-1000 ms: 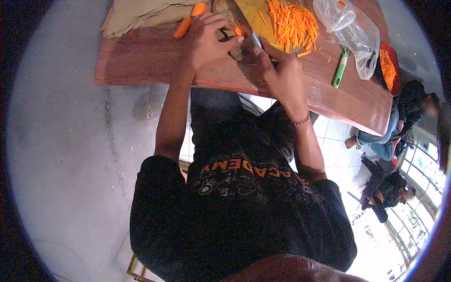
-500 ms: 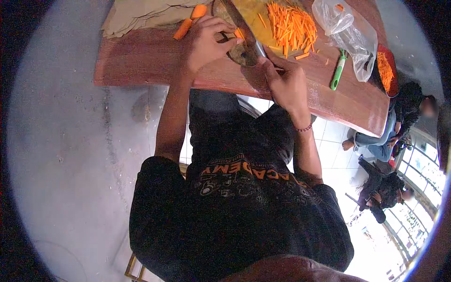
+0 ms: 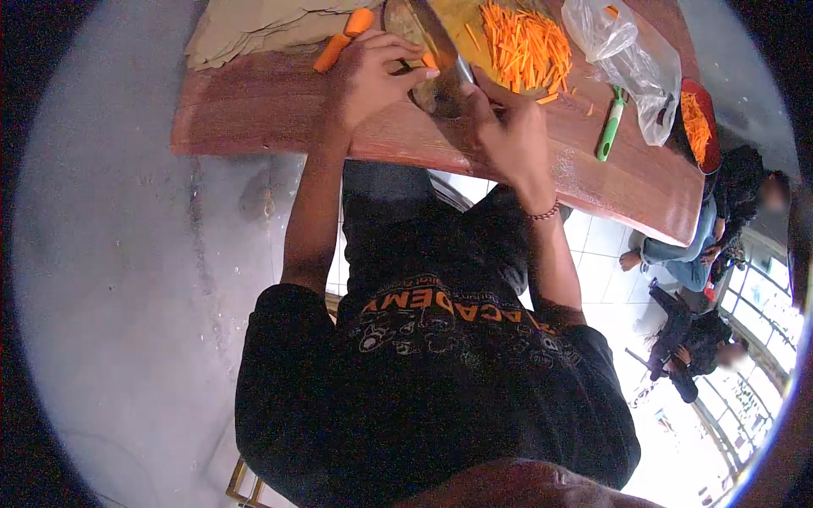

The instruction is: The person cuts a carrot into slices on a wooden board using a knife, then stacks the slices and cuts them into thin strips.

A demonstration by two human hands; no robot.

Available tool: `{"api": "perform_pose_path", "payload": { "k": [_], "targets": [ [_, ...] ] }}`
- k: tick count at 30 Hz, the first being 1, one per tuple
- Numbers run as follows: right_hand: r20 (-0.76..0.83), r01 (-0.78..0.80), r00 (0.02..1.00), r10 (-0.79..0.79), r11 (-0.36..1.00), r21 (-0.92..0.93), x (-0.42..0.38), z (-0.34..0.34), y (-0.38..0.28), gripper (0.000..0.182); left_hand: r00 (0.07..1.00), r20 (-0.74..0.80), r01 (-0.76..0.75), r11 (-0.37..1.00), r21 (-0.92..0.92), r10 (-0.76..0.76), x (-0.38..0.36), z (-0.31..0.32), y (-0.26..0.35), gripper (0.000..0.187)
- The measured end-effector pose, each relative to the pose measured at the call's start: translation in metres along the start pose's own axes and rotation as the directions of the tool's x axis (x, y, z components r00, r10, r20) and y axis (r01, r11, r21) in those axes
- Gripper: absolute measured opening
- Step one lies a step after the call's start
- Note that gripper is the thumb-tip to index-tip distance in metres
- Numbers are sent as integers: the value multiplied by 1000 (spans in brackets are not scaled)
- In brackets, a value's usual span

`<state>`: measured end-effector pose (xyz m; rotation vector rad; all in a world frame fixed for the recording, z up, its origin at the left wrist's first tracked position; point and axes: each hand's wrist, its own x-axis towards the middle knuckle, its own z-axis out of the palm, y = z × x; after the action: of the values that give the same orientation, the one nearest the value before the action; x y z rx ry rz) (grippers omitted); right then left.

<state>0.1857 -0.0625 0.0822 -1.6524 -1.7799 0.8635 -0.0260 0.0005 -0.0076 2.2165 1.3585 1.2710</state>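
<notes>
Your left hand (image 3: 368, 80) rests curled on the round cutting board (image 3: 423, 59), its fingertips closed down on one small carrot piece (image 3: 430, 59) at the board's near part. Your right hand (image 3: 504, 135) sits at 4 o'clock from the left hand, fingers wrapped shut around the handle of one knife (image 3: 445, 42); the blade runs up toward 11 o'clock and stands just beside the held piece, on its right. One pile of carrot sticks (image 3: 525, 38) lies on the board at 2 o'clock from the blade; the sticks are too many to count, and a few strays lie at the pile's lower edge. One whole carrot (image 3: 343, 38) lies at 10 o'clock from the left hand, partly on the folded tan cloth (image 3: 246, 30). On the red wooden table (image 3: 254, 110) you also find one green-handled peeler (image 3: 610, 127) at 3 o'clock from the right hand, one clear plastic bag (image 3: 627, 51) above it, and one dark tray of carrot sticks (image 3: 699, 127) at the far right edge.
</notes>
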Motion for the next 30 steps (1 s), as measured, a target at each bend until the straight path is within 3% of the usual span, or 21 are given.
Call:
{"api": "perform_pose_path", "payload": {
  "k": [7, 9, 16, 18, 20, 23, 26, 30],
  "targets": [
    [-29, 123, 992, -124, 991, -46, -11, -2, 10, 36, 998, 57, 12, 1000, 0, -12, -3, -4, 6, 22],
    [-34, 72, 997, -71, 997, 34, -12, -1, 9, 28, 997, 73, 12, 1000, 8, -13, -3, -4, 4, 21],
    [-65, 120, 991, -118, 992, 28, -12, 0, 16, 29, 998, 58, -9, 1000, 16, 8, -3, -4, 4, 21],
    [-28, 66, 998, -64, 996, 61, -13, 0, 16, 31, 999, 53, -7, 1000, -2, 8, -3, -5, 4, 22],
    [-6, 32, 999, -32, 998, 57, -14, -3, 12, 31, 991, 8, -135, 990, 34, 135, 0, -5, 3, 27],
    [9, 13, 1000, -13, 999, 40, -14, -3, 12, 34, 988, -14, -153, 987, 38, 154, 0, -3, 2, 27],
    [19, 20, 1000, -20, 1000, 19, -13, -3, 16, 36, 999, 16, -43, 999, 18, 43, -2, -5, 8, 21],
    [31, 16, 999, -16, 1000, -9, -13, -4, 12, 37, 997, 4, -76, 997, 18, 76, -2, -3, 4, 22]
  ]
}}
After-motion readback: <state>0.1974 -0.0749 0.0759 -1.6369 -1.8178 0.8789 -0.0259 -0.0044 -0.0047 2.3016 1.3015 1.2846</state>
